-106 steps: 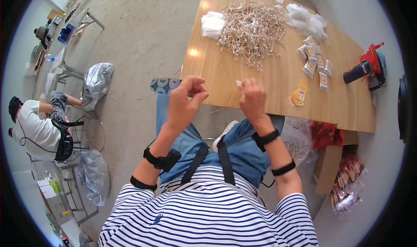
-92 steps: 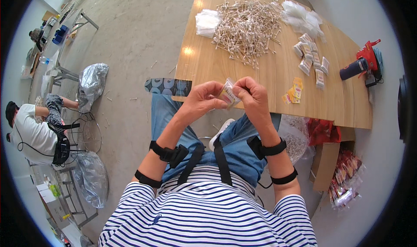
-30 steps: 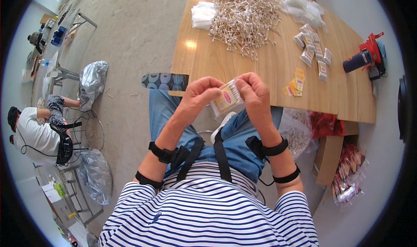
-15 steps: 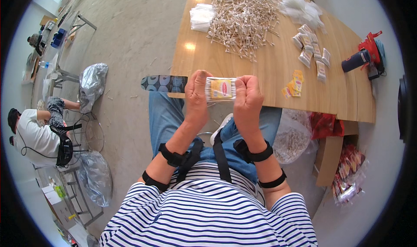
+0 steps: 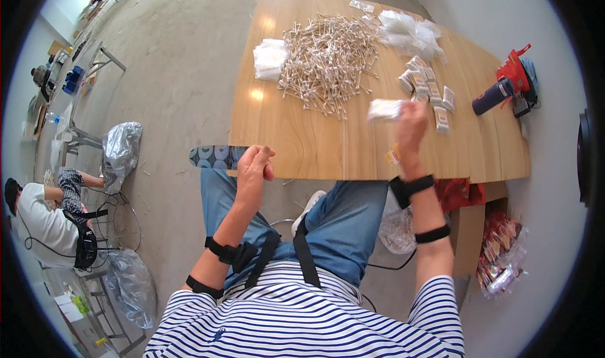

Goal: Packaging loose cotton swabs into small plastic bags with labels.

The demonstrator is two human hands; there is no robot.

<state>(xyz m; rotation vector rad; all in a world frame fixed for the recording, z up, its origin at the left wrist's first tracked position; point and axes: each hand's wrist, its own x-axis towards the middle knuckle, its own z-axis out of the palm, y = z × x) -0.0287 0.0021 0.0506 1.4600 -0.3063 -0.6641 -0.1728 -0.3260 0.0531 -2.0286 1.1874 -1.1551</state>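
A small clear pack of cotton swabs (image 5: 383,110), slightly blurred, is in my right hand (image 5: 413,130), closed on its right end over the table. My left hand (image 5: 253,169) is at the table's near left edge, its fingers curled in and the thumb pressed against them; nothing shows in it. Beyond the hands lies a big heap of loose cotton swabs (image 5: 331,62). Several filled swab packs (image 5: 430,84) are grouped right of the held pack. A yellow card (image 5: 393,154) lies partly behind my right forearm.
On the wooden table (image 5: 302,144) are a stack of clear bags (image 5: 270,59), loose clear bags (image 5: 411,34) and a dark bottle (image 5: 493,96). A patterned strip (image 5: 217,157) lies by the left edge. A cardboard box (image 5: 469,232) stands below right. Another person (image 5: 53,222) sits far left.
My left hand has let go of the swab pack and moved left and down. My right hand has carried the pack right, over the table toward the filled packs. The view has shifted.
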